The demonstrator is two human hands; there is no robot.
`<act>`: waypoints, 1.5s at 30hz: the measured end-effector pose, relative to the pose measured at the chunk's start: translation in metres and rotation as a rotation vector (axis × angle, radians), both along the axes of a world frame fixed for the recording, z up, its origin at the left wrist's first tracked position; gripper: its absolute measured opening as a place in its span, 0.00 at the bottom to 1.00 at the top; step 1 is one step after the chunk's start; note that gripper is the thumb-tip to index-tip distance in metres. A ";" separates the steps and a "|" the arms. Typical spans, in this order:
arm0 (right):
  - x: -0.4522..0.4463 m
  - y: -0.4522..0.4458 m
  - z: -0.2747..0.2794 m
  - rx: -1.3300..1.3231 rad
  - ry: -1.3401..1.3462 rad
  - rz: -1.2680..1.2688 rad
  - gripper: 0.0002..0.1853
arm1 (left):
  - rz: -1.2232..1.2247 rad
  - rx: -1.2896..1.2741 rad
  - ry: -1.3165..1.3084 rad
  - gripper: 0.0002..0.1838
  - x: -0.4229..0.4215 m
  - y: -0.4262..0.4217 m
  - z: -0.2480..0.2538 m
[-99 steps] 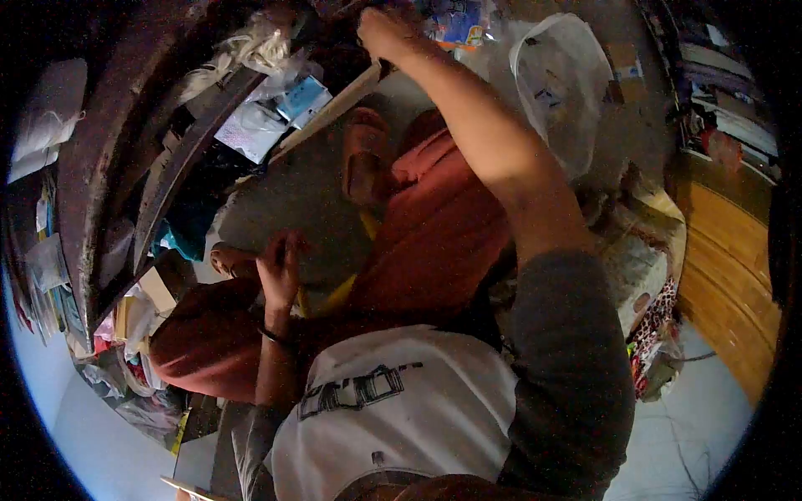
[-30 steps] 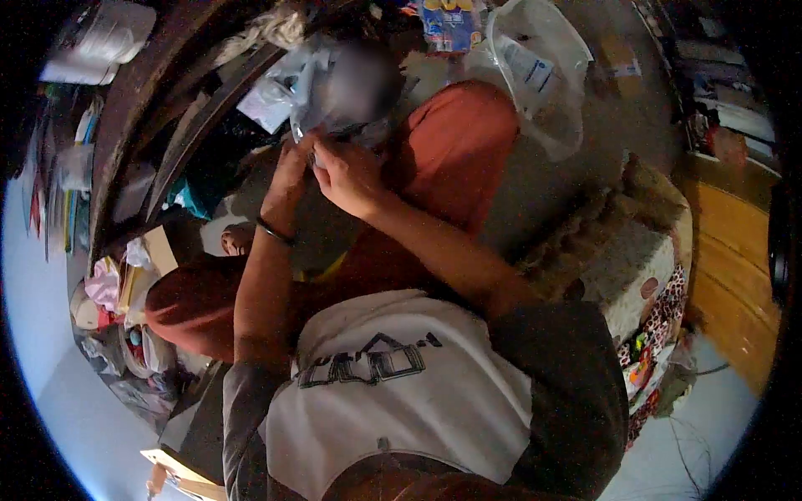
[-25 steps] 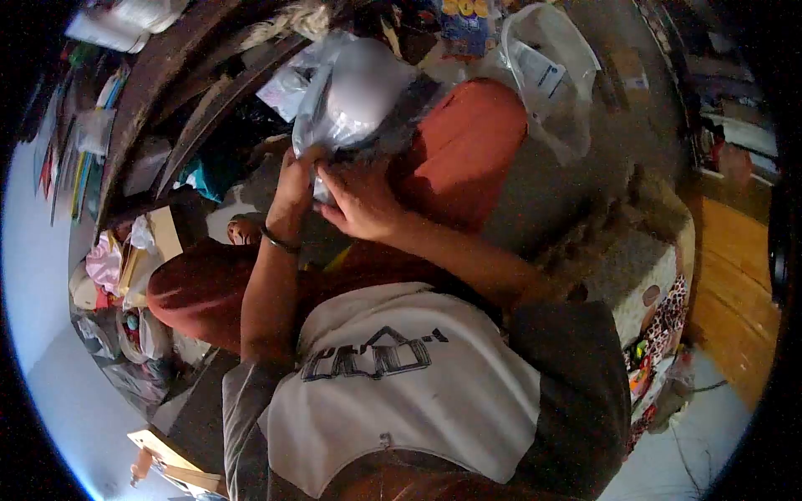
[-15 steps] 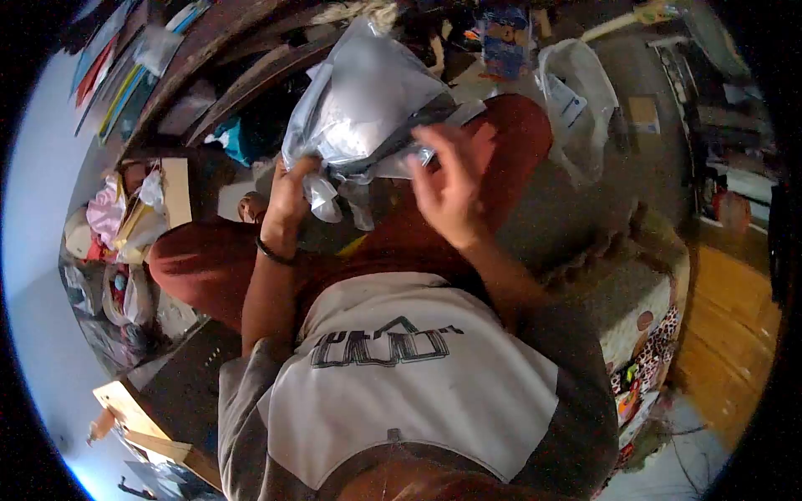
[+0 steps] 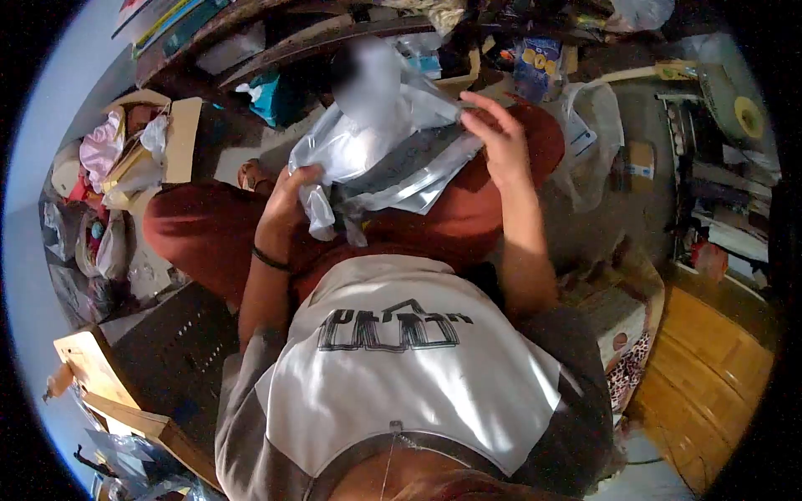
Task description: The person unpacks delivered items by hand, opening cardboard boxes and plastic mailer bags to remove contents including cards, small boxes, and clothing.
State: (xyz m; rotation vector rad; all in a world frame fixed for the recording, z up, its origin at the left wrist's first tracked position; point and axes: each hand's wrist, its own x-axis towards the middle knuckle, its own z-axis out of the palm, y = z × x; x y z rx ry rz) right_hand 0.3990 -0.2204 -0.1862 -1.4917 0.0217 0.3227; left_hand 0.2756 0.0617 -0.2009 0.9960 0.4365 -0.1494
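A clear plastic bag (image 5: 426, 171) with something pale and something dark grey inside lies over my crossed legs in red-brown trousers (image 5: 205, 230). My left hand (image 5: 294, 188) is closed on the bag's gathered near-left corner, whose loose ends hang below the fingers. At the bag's right edge, my right hand (image 5: 497, 138) has its fingers apart, with the fingertips close to the plastic. Whether they touch it is hard to tell. Part of the bag's upper side is blurred.
An open cardboard box (image 5: 182, 142) with pink and white items stands at the left. Beyond my right knee are a blue packet (image 5: 536, 68) and another clear bag (image 5: 589, 146). A wooden cabinet (image 5: 710, 367) is at the right, a perforated dark box (image 5: 180, 346) at the lower left.
My right hand, which reached far forward earlier and then met my left hand at the bag, has moved right, away from it. The bag now lies spread wider and nearer my body.
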 end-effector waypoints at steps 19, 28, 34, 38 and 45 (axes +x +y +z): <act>-0.070 0.059 0.015 -0.727 -0.749 0.215 0.08 | 0.244 -0.035 -0.024 0.18 -0.040 0.017 -0.032; -0.056 0.060 -0.014 -0.433 -0.525 0.186 0.19 | -0.105 0.536 -0.329 0.24 -0.054 0.009 -0.059; -0.032 0.063 -0.031 0.445 0.359 0.110 0.14 | -0.529 1.166 -0.445 0.27 -0.041 -0.001 -0.029; -0.030 0.080 -0.022 0.369 0.275 0.114 0.19 | -0.643 1.249 -0.413 0.25 -0.038 -0.002 -0.027; -0.041 0.068 -0.019 0.350 0.086 0.527 0.26 | -0.594 2.122 -0.381 0.26 -0.031 0.014 -0.004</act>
